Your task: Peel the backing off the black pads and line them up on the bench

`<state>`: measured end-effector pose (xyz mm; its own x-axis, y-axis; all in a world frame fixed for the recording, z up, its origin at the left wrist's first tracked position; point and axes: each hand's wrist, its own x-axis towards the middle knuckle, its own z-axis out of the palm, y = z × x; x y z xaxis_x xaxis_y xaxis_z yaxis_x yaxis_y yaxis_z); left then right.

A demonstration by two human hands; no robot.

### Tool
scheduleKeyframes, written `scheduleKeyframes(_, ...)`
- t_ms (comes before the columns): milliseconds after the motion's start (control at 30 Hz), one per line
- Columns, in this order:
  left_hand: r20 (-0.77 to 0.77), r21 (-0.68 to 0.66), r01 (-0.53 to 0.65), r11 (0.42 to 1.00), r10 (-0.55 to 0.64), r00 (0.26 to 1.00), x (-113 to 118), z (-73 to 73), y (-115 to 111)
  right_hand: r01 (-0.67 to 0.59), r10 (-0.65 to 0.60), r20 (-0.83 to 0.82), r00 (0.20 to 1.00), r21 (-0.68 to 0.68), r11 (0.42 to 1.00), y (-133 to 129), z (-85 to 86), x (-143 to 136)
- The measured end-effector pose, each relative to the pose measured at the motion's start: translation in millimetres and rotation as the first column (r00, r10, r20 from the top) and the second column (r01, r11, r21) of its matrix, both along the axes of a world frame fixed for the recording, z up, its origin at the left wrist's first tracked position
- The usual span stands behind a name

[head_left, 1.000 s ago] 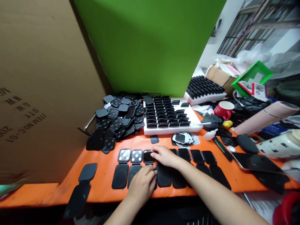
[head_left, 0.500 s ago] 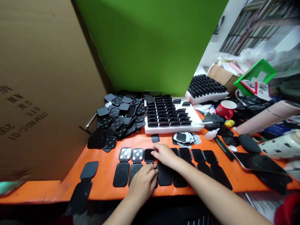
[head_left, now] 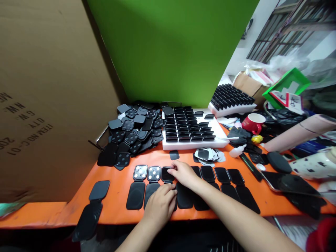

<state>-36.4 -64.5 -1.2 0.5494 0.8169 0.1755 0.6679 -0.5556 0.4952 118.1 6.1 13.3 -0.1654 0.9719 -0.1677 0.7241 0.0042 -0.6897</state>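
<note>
A green board stands behind my orange bench, and a large printed cardboard box walls off its left side. My right hand is bent over the third hinged black piece of the row in front of me, fingertips touching its upper panel; I cannot tell whether they pinch anything or only press. My left hand lies loosely curled over that piece's lower panel, hiding most of it, and its grip cannot be made out either.

A second ago a small pale spot showed at the upper left of that panel; now the panel is dark there, and my right fingertips sit slightly farther left over it. My left hand has hardly shifted.

To the left, the leftmost piece and its neighbour lie open with pale dots showing, unchanged. Right of my hands, more open pieces show plain black upper panels. Beyond the row are a small dark square, a stack of pale-edged sheets, a heap of black pieces and a white foam tray of upright black parts. Farther right stands a red mug.
</note>
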Motion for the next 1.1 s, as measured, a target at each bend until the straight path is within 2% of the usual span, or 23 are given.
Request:
scheduleKeyframes(267,-0.015,-0.006,-0.005,1.0,0.005,1.0,0.8,2.5,0.0,-0.096,0.095,-0.084,0.992,-0.006,0.995,8.4,-2.4,3.7)
scheduleKeyframes(500,-0.018,-0.005,-0.003,1.0,0.003,1.0,0.8,3.1,0.2,-0.08,0.08,-0.073,0.994,0.004,0.997,6.2,-4.2,1.9)
scheduleKeyframes(800,-0.015,0.009,-0.005,1.0,0.005,1.0,1.4,3.5,-0.8,-0.099,0.099,-0.011,0.995,0.008,0.995,5.9,5.7,2.3)
scheduleKeyframes(1100,-0.014,0.022,-0.011,1.0,0.011,1.0,1.2,3.8,-0.7,-0.061,0.056,0.115,0.992,0.045,0.997,1.3,3.3,-3.3)
